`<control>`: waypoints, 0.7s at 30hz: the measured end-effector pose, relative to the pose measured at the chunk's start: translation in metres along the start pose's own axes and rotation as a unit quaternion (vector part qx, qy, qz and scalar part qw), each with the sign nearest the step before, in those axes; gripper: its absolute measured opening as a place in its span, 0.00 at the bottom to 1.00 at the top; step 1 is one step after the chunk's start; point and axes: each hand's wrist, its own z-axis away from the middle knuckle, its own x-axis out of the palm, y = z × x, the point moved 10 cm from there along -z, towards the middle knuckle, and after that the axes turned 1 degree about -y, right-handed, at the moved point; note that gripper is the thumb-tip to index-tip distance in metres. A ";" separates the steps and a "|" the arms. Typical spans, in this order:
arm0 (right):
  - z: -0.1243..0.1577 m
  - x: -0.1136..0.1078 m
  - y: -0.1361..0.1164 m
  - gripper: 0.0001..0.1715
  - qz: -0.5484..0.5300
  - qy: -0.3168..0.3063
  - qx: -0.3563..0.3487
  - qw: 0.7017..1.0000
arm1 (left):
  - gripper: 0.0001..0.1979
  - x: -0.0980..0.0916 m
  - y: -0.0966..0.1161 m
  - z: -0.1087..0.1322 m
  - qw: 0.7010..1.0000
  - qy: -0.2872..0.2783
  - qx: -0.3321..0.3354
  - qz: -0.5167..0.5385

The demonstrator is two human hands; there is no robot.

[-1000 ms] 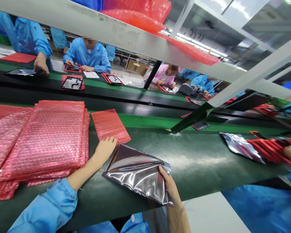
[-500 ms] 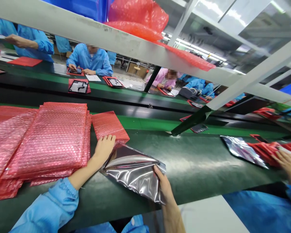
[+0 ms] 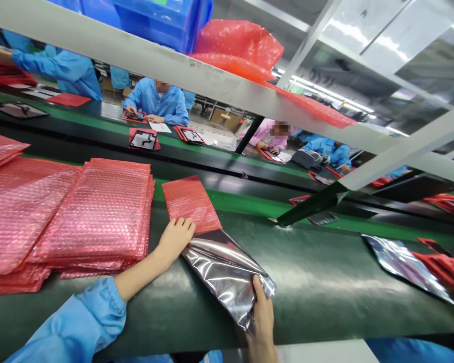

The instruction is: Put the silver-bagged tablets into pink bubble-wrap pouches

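My left hand (image 3: 177, 238) is closed at the near edge of a small red bubble-wrap bag (image 3: 191, 201); its thumb is hidden. A shiny silver antistatic bag (image 3: 227, 269) slants from that edge toward me, and its far end meets the red bag. Whether that end is inside the red bag or under it, I cannot tell. My right hand (image 3: 263, 310) grips the near end of the silver bag, thumb on top. Left of my hands lies a stack of larger red bubble-wrap bags (image 3: 98, 212).
A green work surface (image 3: 306, 292) runs across. Another silver bag (image 3: 404, 262) and red pouches (image 3: 448, 267) lie to the right. A slanted post (image 3: 314, 201) rises beyond my hands. A white beam (image 3: 144, 53) crosses above. Co-workers (image 3: 161, 103) sit opposite.
The view has shifted left. The silver bag has turned and lines up more with the red bag, its near end pointing toward me. A co-worker's hand at the right has left view.
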 end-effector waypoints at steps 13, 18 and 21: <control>0.023 -0.011 0.011 0.41 0.057 0.121 -0.140 0.981 | 0.14 0.017 -0.024 0.000 0.992 -0.062 -0.087 0.065; 0.025 -0.015 0.008 0.44 0.088 0.153 -0.077 0.981 | 0.14 -0.003 0.011 0.010 0.993 -0.057 -0.057 0.092; 0.032 -0.018 0.007 0.41 0.075 0.197 -0.031 0.977 | 0.12 -0.020 0.032 0.020 0.993 -0.043 -0.027 0.104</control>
